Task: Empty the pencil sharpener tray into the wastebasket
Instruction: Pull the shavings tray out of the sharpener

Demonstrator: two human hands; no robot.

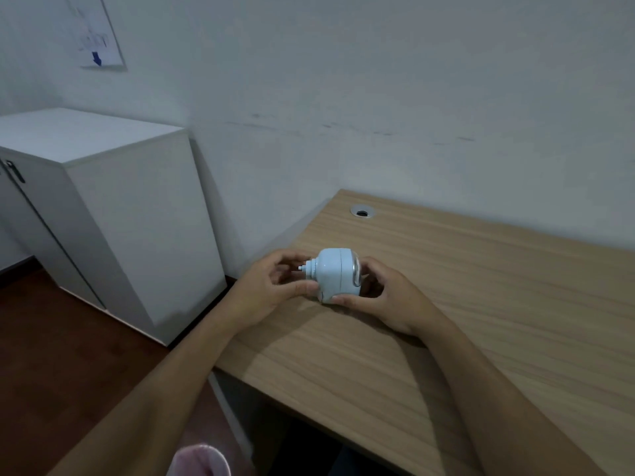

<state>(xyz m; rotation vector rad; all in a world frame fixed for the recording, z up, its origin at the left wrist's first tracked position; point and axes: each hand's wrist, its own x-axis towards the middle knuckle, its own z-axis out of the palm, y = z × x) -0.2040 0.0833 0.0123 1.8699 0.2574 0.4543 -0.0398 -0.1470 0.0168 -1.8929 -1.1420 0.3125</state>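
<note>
A small pale-blue pencil sharpener (332,272) with a rounded body and a stubby nozzle pointing left is held just above the wooden desk (481,304), near its left end. My left hand (271,290) grips its left side, thumb under the body and fingers curled by the nozzle. My right hand (378,297) holds the right end, where a clear part with a shiny rim shows. The tray itself is hidden by my fingers. A pink, round rim (201,460) at the bottom edge, on the floor, may be the wastebasket.
A white cabinet (113,214) stands left of the desk against the wall. A round cable hole (362,211) sits at the desk's far left corner. Dark brown floor (62,355) lies between cabinet and desk. A paper sheet (96,32) hangs on the wall.
</note>
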